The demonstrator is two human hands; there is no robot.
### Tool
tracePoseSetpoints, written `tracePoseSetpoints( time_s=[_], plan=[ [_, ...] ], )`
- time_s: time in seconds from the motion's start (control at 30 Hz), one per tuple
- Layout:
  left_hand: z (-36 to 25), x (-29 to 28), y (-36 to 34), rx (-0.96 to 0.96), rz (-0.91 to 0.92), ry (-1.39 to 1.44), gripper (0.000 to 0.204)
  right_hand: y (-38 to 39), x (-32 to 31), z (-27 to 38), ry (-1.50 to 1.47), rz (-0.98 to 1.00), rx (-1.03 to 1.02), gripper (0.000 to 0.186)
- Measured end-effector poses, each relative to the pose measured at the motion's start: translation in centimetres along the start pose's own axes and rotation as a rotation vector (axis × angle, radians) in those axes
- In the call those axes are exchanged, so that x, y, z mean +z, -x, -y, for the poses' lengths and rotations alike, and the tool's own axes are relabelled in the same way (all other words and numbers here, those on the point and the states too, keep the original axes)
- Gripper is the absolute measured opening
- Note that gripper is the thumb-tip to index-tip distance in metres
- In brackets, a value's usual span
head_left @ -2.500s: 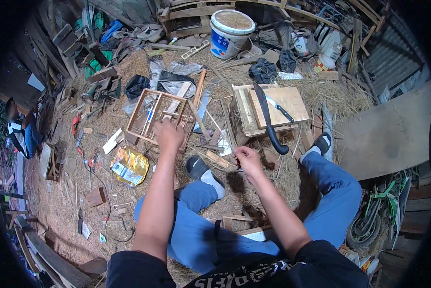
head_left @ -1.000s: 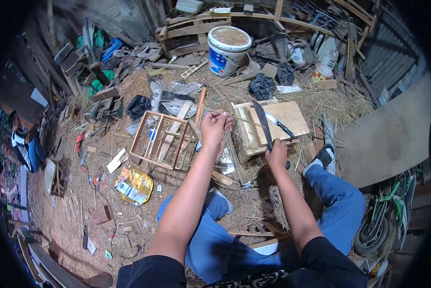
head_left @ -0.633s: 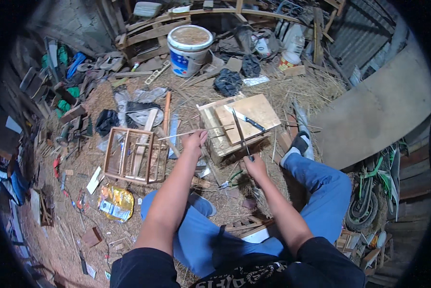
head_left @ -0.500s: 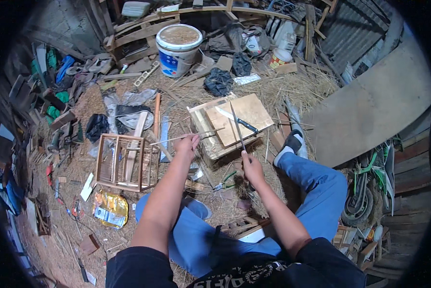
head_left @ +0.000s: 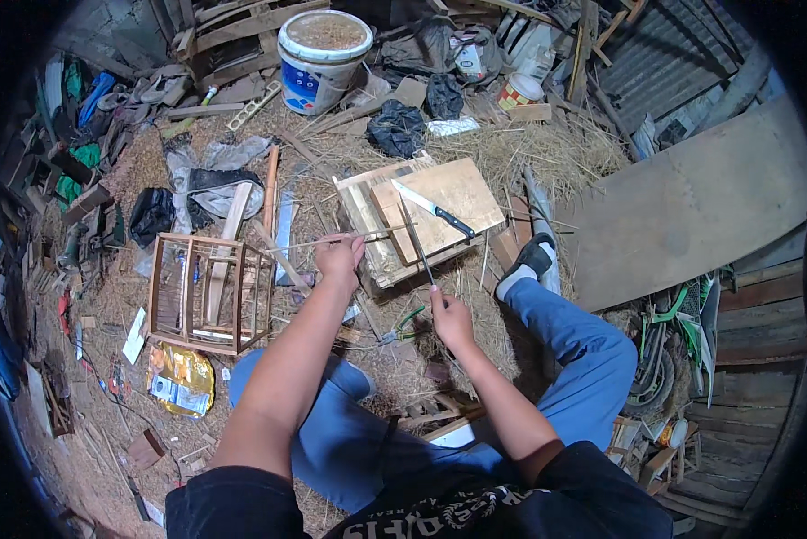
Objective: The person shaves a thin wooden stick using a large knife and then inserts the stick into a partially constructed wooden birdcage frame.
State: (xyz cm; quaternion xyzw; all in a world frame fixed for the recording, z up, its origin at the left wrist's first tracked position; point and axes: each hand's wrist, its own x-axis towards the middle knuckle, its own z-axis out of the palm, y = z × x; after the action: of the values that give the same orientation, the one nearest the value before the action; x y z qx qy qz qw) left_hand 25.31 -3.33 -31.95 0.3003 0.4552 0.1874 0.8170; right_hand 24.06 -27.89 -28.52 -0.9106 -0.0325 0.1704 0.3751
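My left hand (head_left: pixel 337 258) is closed on a thin wooden stick (head_left: pixel 381 233), whose far end lies over the near left edge of a flat wooden board (head_left: pixel 471 191). My right hand (head_left: pixel 452 318) grips a long, narrow, dark metal tool (head_left: pixel 419 253); whether it is a file or a blade I cannot tell. Its far part reaches over the board and meets the stick near the tip. On the board rests a knife (head_left: pixel 430 207) with a dark handle. A rough wooden crate (head_left: pixel 357 208) supports the board.
Left of my left arm stands a small wooden-framed cage (head_left: pixel 210 292). Pliers with green handles (head_left: pixel 403 328) lie near the crate. A gold packet (head_left: pixel 181 381) is on the littered floor. Farther back stands a white bucket (head_left: pixel 323 67); a large sheet (head_left: pixel 691 207) leans at right.
The view has shifted, so most things sit lower left or higher than before. The metal tool has drawn back toward me along the stick. Both hands keep their grip.
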Motion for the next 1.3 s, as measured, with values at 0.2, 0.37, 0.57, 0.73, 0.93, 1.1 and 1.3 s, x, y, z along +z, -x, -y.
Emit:
tracePoseSetpoints(
  time_s=[0.2,0.37,0.57,0.73,0.93,1.1,1.3],
  plan=[
    [0.3,0.0,0.2,0.010,0.013,0.002,0.023,-1.1,-0.5,2.0,-0.152,-0.085,-0.189,0.054],
    [0.1,-0.4,0.2,0.019,-0.013,0.033,0.024,-0.5,-1.2,3.7,-0.318,-0.027,-0.208,0.043],
    [0.4,0.8,-0.4,0.046,0.014,-0.020,0.022,-2.8,0.1,-2.4,0.098,0.099,0.079,0.078],
    [0.9,-0.1,0.0,0.023,-0.030,-0.005,0.021,-2.5,-0.5,-1.6,0.048,0.142,0.074,0.078],
    [0.6,0.0,-0.5,0.002,-0.024,0.017,0.025,-1.9,-2.9,0.4,-0.400,0.392,0.370,0.074],
    [0.7,0.0,-0.5,0.020,-0.027,-0.007,0.019,-1.4,-2.2,-0.1,-0.260,0.022,-0.007,0.065],
    [0.7,0.3,-0.2,0.032,-0.031,-0.019,0.015,-1.4,-1.1,-0.5,-0.090,-0.026,-0.125,0.065]
  ],
)
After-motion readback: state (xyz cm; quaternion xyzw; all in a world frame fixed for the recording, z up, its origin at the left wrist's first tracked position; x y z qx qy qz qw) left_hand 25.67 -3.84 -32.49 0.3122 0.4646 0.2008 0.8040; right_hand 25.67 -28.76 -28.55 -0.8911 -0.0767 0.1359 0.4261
